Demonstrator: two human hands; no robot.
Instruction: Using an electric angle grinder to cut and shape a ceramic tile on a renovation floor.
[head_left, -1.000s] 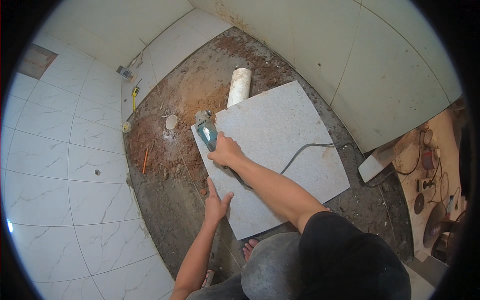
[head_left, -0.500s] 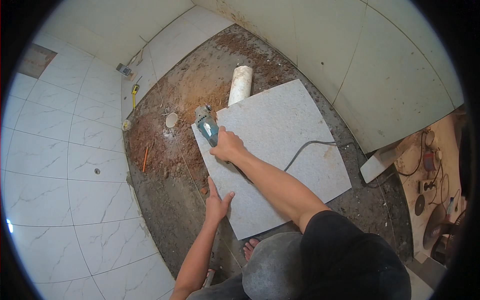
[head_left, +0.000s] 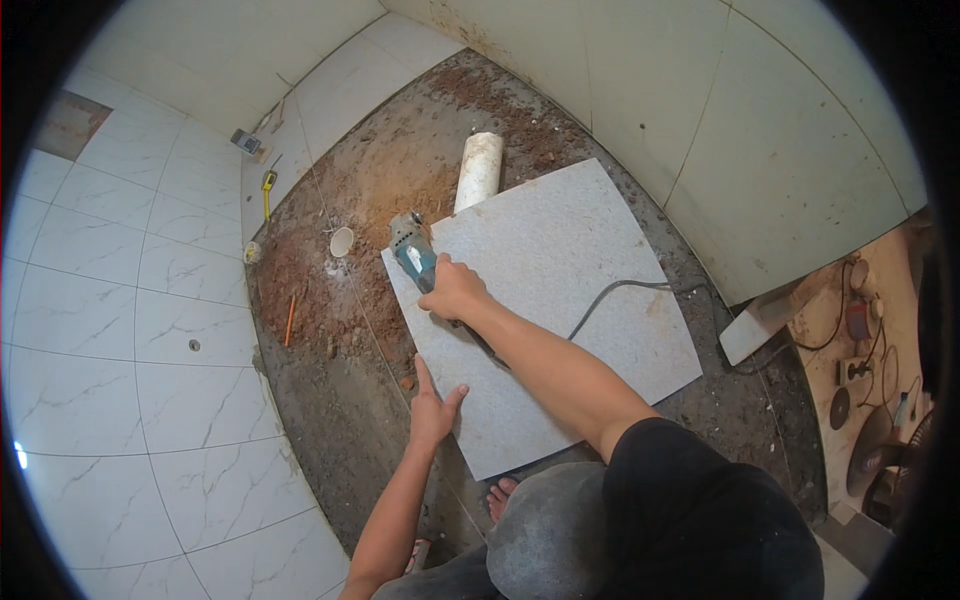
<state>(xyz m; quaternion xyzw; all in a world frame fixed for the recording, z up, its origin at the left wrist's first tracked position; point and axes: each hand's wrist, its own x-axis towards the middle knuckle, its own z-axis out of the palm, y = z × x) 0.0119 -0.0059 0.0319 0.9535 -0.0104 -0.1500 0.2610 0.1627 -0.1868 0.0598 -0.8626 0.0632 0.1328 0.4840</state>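
Note:
My right hand [head_left: 458,292] is wrapped round a teal angle grinder [head_left: 414,255], whose grey head lies at the upper left corner of a large light-grey tile [head_left: 560,260]. From the grinder a dark cord [head_left: 612,288] runs under my forearm and across the tile to the right. My left hand [head_left: 433,410] rests at the tile's left edge, its fingers stretched and thumb apart. Beneath the tile's far edge lies a white pipe [head_left: 480,168]. The grinder's disc cannot be made out clearly.
Rough grey floor with reddish rubble [head_left: 310,280] surrounds the tile. An upright white pipe end [head_left: 342,242], an orange pencil-like stick [head_left: 290,320] and a yellow tape measure [head_left: 268,182] are to the left. White marbled wall tiles [head_left: 80,310] line the left. A fan [head_left: 905,450] and tools stand far right.
Almost nothing differs. The view has shifted very slightly, while both hands, the grinder and the tile keep their places.

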